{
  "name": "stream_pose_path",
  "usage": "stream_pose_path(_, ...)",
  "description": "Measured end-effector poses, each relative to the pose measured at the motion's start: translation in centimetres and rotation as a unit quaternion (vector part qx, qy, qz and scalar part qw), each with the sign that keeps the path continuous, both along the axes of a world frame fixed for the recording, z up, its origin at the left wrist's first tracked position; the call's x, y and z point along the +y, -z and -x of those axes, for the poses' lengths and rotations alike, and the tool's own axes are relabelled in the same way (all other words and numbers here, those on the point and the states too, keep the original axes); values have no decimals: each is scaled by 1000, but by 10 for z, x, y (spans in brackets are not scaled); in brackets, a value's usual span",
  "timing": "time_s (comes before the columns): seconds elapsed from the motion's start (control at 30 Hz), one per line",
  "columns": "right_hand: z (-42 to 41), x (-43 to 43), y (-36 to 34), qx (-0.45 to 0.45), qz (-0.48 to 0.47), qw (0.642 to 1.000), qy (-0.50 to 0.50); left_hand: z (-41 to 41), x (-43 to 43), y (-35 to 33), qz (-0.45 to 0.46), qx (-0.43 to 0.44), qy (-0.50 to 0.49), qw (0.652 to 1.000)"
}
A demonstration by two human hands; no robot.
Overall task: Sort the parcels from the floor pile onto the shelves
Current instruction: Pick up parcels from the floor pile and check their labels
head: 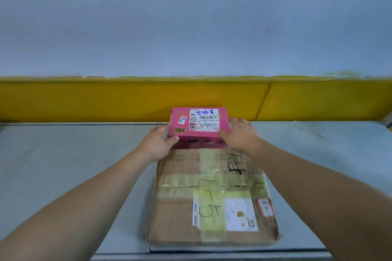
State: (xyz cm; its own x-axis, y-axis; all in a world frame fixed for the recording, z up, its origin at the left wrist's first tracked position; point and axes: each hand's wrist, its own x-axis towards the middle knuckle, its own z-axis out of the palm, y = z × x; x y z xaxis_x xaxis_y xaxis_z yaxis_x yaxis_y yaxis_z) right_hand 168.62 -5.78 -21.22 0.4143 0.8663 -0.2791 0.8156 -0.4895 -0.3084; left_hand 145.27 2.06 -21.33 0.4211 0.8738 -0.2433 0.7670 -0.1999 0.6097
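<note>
Pink parcel [199, 126] clamped between both hands: left hand [158, 144] on left end, right hand [239, 133] on right end, equally near. Long axis runs hand to hand. Parcel sits on far edge of flat cardboard parcel [212, 197] lying on shelf [63, 154]. No containers visible.

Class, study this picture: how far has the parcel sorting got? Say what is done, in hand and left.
Done: the brown parcel lies flat on the shelf. In hand: the left hand and right hand grip the pink box at the parcel's far end, not yet released. Left: the floor pile is out of view, so the remainder cannot be told.
</note>
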Motion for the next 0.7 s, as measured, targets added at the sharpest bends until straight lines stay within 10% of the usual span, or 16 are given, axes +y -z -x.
stream_pose_path(0.7, -28, 68, 27, 77, -5, 997, -11, -37, 52, 15, 72, -11, -7, 997)
